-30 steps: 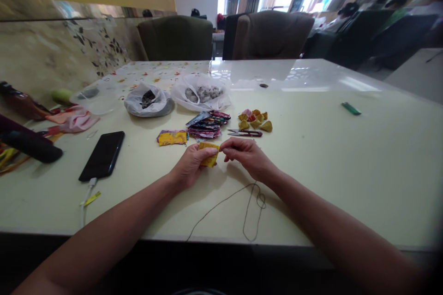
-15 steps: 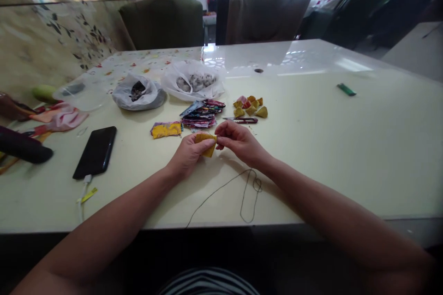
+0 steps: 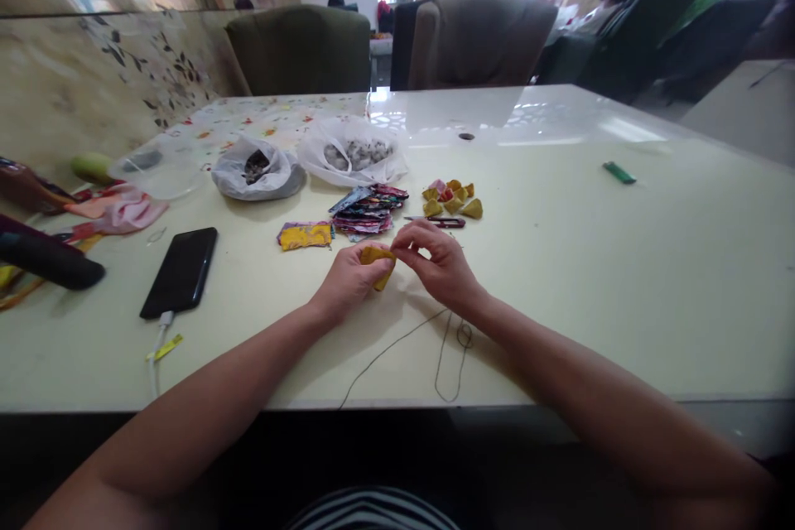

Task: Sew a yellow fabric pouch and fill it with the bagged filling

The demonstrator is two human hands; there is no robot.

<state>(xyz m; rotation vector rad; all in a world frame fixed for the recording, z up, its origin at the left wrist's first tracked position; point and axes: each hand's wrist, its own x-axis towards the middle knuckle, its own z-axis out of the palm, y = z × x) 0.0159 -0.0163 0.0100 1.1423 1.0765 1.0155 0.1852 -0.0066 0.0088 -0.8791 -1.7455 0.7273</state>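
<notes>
Between its thumb and fingers, my left hand (image 3: 344, 280) holds a small folded piece of yellow fabric (image 3: 383, 272). At the fabric's right corner my right hand (image 3: 445, 272) has its thumb and forefinger pinched together; what is in the pinch is too small to make out. A long dark thread (image 3: 386, 353) lies on the table below the right hand, partly looped. Just beyond the hands are dark red thread snips (image 3: 448, 223), a stack of patterned fabric pieces (image 3: 363, 219) and a yellow patterned scrap (image 3: 306, 237). Several small stuffed yellow fabric pieces (image 3: 473, 209) sit behind the snips.
Two white plastic bags, one with dark filling (image 3: 282, 185) and one with pale fluffy filling (image 3: 385, 174), stand behind the fabric. A phone (image 3: 181, 272) on a cable, a dark cylinder (image 3: 53, 261) and pink cloth (image 3: 130, 211) lie left. A green object (image 3: 619, 173) lies right.
The view has shifted slightly. The fabric in my left hand has tilted more upright, and my right fingers have moved up to its top right corner, with the thumb and forefinger forming a ring.
</notes>
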